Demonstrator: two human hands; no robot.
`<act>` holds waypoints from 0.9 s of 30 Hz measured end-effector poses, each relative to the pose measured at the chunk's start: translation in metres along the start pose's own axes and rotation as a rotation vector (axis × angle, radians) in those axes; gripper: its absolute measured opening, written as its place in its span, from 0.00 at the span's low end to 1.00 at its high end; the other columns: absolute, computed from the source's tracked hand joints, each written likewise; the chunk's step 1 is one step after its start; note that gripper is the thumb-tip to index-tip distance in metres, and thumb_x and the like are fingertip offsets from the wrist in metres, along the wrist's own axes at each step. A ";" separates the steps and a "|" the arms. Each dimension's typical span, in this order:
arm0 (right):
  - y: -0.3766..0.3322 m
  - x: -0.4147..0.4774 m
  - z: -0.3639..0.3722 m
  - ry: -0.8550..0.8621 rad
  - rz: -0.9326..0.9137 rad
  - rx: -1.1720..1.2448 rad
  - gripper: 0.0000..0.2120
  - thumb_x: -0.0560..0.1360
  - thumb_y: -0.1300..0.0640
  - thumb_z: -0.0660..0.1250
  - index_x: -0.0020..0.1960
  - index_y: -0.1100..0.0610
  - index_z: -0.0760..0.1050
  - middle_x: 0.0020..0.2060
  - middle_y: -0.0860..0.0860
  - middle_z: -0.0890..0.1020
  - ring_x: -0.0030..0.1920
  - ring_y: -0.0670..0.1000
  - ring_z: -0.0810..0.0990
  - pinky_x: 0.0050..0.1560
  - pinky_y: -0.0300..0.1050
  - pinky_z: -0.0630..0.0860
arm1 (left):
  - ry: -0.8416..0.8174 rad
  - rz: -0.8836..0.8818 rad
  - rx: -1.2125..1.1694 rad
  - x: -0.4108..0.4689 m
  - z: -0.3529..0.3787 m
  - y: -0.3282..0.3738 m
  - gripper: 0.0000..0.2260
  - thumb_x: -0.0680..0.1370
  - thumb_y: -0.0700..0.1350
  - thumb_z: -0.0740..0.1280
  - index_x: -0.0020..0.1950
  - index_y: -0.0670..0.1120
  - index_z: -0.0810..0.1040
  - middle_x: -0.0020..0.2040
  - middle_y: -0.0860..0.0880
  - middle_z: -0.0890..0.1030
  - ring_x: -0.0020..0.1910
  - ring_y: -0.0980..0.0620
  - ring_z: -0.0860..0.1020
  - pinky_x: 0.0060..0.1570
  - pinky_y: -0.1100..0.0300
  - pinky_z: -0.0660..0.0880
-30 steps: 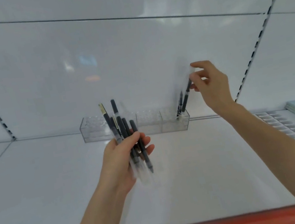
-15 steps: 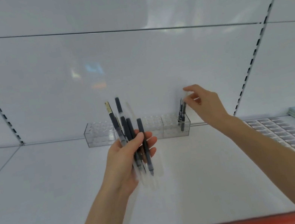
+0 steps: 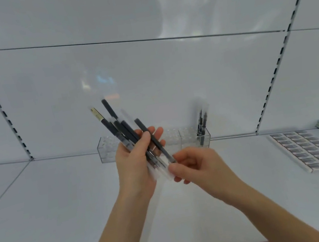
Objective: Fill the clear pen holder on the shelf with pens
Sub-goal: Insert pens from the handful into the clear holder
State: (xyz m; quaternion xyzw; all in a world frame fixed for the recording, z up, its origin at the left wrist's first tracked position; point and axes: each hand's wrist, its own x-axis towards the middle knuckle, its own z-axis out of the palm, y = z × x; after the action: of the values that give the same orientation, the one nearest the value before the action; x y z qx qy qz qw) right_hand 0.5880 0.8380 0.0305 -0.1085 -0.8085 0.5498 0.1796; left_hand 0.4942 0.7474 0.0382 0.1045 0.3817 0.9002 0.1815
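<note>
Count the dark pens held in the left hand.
4 clearly: a gold-banded pen leftmost, the tallest pen beside it, a shorter pen in the middle, and the rightmost pen, whose lower end the right hand pinches. Overlap in the left hand may hide more.

The right hand (image 3: 196,165) has left the right end of the pen holder (image 3: 106,153) and now sits just beside the left hand (image 3: 135,167). Its thumb and forefinger pinch the lower end of the rightmost pen (image 3: 153,141) in the bundle of pens (image 3: 122,129). The pen it carried earlier now stands released among the stored pens (image 3: 201,128) in the right-end compartment. The bundle now tilts further to the left.
</note>
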 end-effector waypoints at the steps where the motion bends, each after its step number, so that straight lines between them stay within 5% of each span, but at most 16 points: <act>1: 0.001 0.001 -0.001 0.018 -0.003 -0.010 0.04 0.71 0.60 0.69 0.40 0.52 0.79 0.30 0.45 0.82 0.33 0.43 0.80 0.35 0.36 0.75 | 0.007 0.027 0.021 0.001 -0.002 0.001 0.04 0.77 0.35 0.62 0.51 0.40 0.73 0.45 0.44 0.81 0.43 0.49 0.84 0.44 0.54 0.81; 7: 0.003 0.003 -0.022 0.070 0.046 0.103 0.06 0.71 0.64 0.68 0.42 0.54 0.79 0.27 0.48 0.81 0.28 0.45 0.77 0.32 0.36 0.75 | 0.030 0.025 0.090 0.010 -0.015 0.006 0.06 0.78 0.34 0.61 0.44 0.44 0.70 0.41 0.43 0.80 0.37 0.51 0.84 0.37 0.57 0.81; 11: 0.003 0.022 -0.042 0.331 -0.010 0.293 0.03 0.70 0.65 0.68 0.41 0.60 0.76 0.28 0.51 0.82 0.27 0.46 0.79 0.32 0.37 0.78 | 0.044 -0.070 0.138 0.009 -0.019 0.000 0.03 0.77 0.37 0.63 0.45 0.43 0.72 0.39 0.44 0.80 0.33 0.53 0.83 0.31 0.61 0.79; 15: -0.002 0.059 -0.080 0.508 -0.210 -0.051 0.04 0.74 0.64 0.65 0.45 0.56 0.75 0.33 0.50 0.80 0.31 0.43 0.79 0.38 0.39 0.79 | 0.073 -0.156 0.234 0.007 -0.020 -0.006 0.04 0.77 0.42 0.65 0.42 0.44 0.74 0.32 0.49 0.73 0.29 0.54 0.75 0.26 0.65 0.74; 20: -0.005 0.106 -0.106 0.443 -0.283 -0.589 0.13 0.77 0.60 0.62 0.60 0.60 0.74 0.44 0.56 0.80 0.45 0.52 0.77 0.49 0.37 0.69 | 0.055 -0.205 0.234 0.005 -0.021 -0.007 0.03 0.77 0.40 0.64 0.45 0.41 0.75 0.31 0.48 0.72 0.31 0.53 0.72 0.25 0.65 0.73; 27: -0.018 0.130 -0.113 0.325 -0.167 -0.774 0.12 0.75 0.58 0.65 0.56 0.63 0.71 0.47 0.57 0.79 0.46 0.54 0.75 0.47 0.44 0.69 | -0.006 -0.208 0.242 0.002 -0.027 -0.005 0.06 0.77 0.38 0.63 0.52 0.40 0.77 0.34 0.47 0.76 0.31 0.53 0.77 0.33 0.61 0.80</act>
State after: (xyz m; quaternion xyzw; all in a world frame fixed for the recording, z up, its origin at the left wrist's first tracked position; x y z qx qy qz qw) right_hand 0.5159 0.9759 0.1068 -0.1873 -0.9224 0.1653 0.2947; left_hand 0.4844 0.7341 0.0159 0.0882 0.4958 0.8235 0.2611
